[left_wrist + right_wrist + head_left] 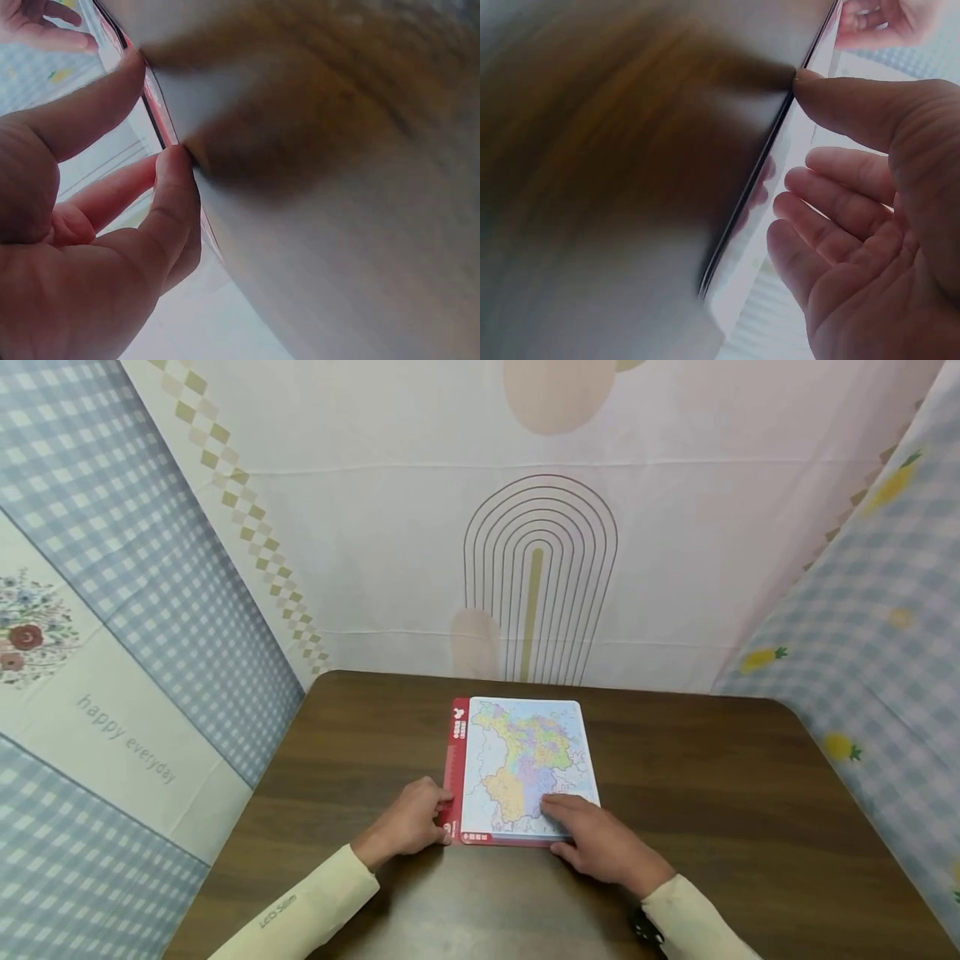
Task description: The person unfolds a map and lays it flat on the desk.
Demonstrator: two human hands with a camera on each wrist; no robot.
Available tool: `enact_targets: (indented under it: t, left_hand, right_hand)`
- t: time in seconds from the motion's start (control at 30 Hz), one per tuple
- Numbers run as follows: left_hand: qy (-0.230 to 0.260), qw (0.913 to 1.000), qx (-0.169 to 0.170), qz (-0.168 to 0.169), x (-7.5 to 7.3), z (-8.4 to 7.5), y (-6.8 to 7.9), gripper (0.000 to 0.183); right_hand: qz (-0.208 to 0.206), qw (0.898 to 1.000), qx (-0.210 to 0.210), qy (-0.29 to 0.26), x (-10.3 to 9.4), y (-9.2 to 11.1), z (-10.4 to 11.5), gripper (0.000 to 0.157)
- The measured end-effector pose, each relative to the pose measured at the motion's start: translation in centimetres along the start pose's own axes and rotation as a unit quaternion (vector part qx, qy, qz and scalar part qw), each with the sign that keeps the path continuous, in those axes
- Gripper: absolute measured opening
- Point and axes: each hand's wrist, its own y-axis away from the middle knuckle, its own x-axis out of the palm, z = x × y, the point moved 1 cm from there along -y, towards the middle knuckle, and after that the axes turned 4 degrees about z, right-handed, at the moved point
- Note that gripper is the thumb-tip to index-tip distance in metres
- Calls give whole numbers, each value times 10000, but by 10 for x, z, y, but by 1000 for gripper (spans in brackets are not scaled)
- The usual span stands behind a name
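Observation:
A flat map board (487, 777) with a red strip down its left side lies on the brown table. Its printed map has yellow, green, purple and orange regions on pale blue. At the board's near left corner is my left hand (411, 818), its thumb and fingertips touching the edge. The left wrist view shows this hand (112, 232) with bent fingers against the thin edge. My right hand (603, 843) lies over the near right corner, fingers on the map and thumb at the near edge. In the right wrist view, the right hand's fingers (832, 202) are loosely spread.
A dark wooden table (720, 793) spreads around the board. Behind it hangs a pale cloth (390, 552) with printed arches. Blue checked cloths hang at the left (172, 527) and right (885, 677). A dark band (643, 927) is at the right wrist.

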Motion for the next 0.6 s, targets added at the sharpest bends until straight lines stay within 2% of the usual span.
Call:
enact_targets:
  t: [0.17,0.33,0.47,0.6]
  left_hand:
    - [51,10000,59,61,-1,-3,0,40]
    - [72,9999,-28,73,0,-2,0,43]
    - [16,10000,-62,63,1,-1,0,45]
    - [-137,9999,46,24,1,0,-1,42]
  right_hand:
    - [78,9999,-152,4,4,-17,17,56]
    - [115,9993,-346,113,6,-35,36,55]
    - [113,9990,-410,168,10,-47,49,54]
    - [49,9982,-489,342,15,-58,60,54]
